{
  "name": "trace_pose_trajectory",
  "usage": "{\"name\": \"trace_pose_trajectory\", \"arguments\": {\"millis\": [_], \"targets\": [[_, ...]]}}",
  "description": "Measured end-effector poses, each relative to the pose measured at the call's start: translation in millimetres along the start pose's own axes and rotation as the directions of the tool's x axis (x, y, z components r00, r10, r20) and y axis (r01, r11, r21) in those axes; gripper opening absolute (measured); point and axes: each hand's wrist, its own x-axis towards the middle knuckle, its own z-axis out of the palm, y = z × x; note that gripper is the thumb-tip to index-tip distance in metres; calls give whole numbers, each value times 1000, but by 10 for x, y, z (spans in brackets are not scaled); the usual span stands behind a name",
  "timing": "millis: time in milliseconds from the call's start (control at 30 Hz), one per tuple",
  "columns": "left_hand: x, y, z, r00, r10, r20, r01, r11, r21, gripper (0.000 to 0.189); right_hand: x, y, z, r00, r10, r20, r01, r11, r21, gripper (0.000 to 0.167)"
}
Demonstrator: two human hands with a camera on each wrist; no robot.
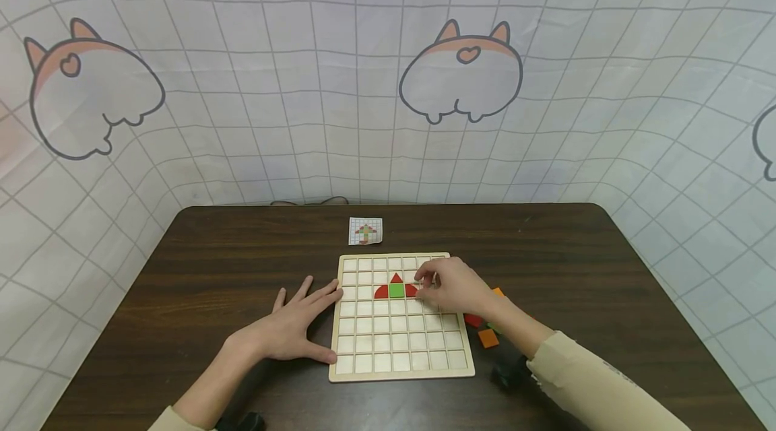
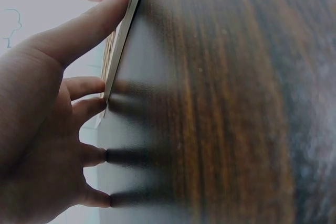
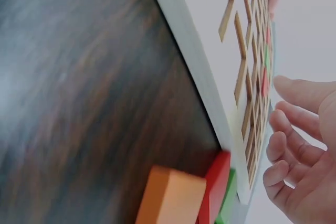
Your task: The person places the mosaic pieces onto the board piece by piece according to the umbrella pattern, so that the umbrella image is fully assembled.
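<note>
A pale wooden grid board [image 1: 382, 343] lies on the table. Set in its cells are a green square block [image 1: 397, 290], a red triangle block [image 1: 397, 278] above it, and red curved-edged blocks to its left [image 1: 381, 292] and right [image 1: 410, 290]. My left hand [image 1: 285, 330] rests with fingers spread, thumb and fingertips touching the board's left edge. Over the board's upper right is my right hand [image 1: 455, 286], its thumb and fingertips beside the right red block. In the right wrist view its fingers [image 3: 281, 142] are loosely bent, with nothing visible between them.
Loose orange [image 1: 488, 338], red [image 1: 473, 319] and green blocks lie right of the board, partly under the right forearm. A small card [image 1: 366, 231] printed with a coloured grid pattern lies beyond the board. Behind the dark wooden table [image 1: 242, 249] hangs a white gridded curtain [image 1: 339, 81].
</note>
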Motion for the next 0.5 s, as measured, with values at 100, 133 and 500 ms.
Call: {"name": "trace_pose_trajectory", "arguments": {"millis": [100,133,500], "targets": [[4,-1,3,1000,3,-2,-3,1000,7,108,-51,66,-66,1000,9,-10,-9,1000,19,13],[6,0,3,1000,3,-2,-3,1000,10,108,-71,87,-92,1000,14,-11,-14,1000,25,13],[9,-16,15,1000,-6,-5,6,1000,20,108,-265,340,-335,996,85,-36,-83,994,73,10]]}}
